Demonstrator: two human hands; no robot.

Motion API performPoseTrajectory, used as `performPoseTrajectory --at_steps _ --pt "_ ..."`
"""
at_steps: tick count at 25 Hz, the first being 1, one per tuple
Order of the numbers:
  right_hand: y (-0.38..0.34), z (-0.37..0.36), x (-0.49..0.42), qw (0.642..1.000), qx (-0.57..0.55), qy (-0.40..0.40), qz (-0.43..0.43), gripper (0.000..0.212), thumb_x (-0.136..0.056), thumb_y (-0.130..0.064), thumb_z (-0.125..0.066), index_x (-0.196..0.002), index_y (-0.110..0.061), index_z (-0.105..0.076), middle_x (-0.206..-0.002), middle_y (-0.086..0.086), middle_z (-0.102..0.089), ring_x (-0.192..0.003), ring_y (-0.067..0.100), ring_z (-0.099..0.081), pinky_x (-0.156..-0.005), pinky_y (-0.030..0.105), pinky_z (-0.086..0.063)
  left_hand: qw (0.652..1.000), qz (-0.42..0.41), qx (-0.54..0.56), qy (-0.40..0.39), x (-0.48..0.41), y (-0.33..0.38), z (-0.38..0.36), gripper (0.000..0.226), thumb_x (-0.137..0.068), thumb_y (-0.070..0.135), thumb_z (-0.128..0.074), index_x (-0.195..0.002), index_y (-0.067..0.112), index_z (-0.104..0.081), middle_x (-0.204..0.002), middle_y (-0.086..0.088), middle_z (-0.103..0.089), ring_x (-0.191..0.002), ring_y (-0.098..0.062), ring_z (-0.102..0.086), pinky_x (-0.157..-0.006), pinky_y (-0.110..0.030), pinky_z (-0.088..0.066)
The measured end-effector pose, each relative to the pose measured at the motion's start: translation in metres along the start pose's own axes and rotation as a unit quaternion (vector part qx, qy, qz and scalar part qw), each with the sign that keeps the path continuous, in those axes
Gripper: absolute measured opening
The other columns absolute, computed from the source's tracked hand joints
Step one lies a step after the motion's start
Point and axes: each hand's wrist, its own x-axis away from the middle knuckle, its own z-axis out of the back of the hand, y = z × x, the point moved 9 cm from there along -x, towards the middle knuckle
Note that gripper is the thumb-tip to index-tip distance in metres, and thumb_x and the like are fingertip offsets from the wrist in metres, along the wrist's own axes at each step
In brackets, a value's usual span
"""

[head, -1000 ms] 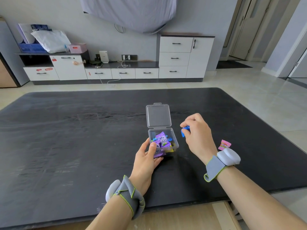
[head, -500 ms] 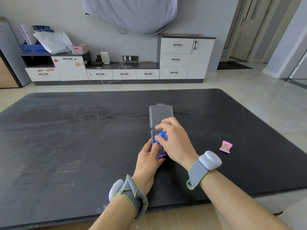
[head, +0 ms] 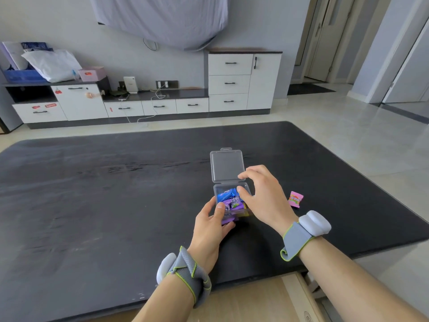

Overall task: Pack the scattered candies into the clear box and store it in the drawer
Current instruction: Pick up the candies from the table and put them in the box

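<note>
- A wide black table (head: 116,205) fills the lower part of the room, with pale floor tiles around it and a wall of white cabinets (head: 229,83) beyond; at the near edge a wooden panel (head: 243,300) shows beneath the tabletop, possibly the drawer, though that cannot be told.
- Nearest on the table, the left hand (head: 210,228) steadies the clear box (head: 232,201) from its near left corner, thumb laid on the rim and fingers curled against the front wall, so it is clamped on the box.
- The right hand (head: 263,196) hangs over the right side of the box, thumb and fingers apart and loosely curved, holding nothing that can be seen.
- Inside the box lie a blue candy (head: 226,195) on top and purple candies (head: 234,204) under it; the lid (head: 227,166) stands open, hinged back on the far side.
- Just right of the right hand, apart from the box, one pink candy (head: 295,199) lies on the table.
- The step in hand appears to be letting go of the blue piece; to do it well, keep the left hand firm so the light box does not slide, then lift the right hand clear without catching the lid before reaching for the pink one.
- The right wall of the box and its far right corner are hidden by the right hand, and a yellowish piece low in the box is too blurred to name.
- Whether other candies lie behind the arms cannot be seen.
</note>
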Motion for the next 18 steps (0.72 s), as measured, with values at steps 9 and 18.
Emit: performPoseTrajectory --at_steps 9,18 --pt "0.075 0.017 0.027 0.997 0.031 -0.021 -0.071 0.031 -0.097 -0.026 -0.059 -0.127 -0.021 -0.062 -0.132 -0.004 -0.054 -0.121 0.017 -0.052 -0.095 0.027 -0.04 1.0 0.024 0.009 0.006 0.001 -0.007 -0.012 0.039 -0.104 0.025 -0.05 -0.143 0.019 -0.051 -0.115 -0.014 -0.075 -0.096 -0.037 -0.077 -0.085 -0.038 -0.06" --pt "0.133 -0.006 0.043 0.966 0.158 -0.129 -0.156 0.028 -0.1 -0.011 -0.041 -0.124 -0.009 -0.056 -0.132 0.013 -0.047 -0.127 0.037 -0.041 -0.089 0.045 -0.046 1.0 0.022 0.019 0.005 0.003 -0.009 -0.016 0.038 -0.105 0.022 -0.048 -0.142 0.015 -0.051 -0.113 -0.018 -0.075 -0.097 -0.036 -0.076 -0.077 -0.03 -0.065"
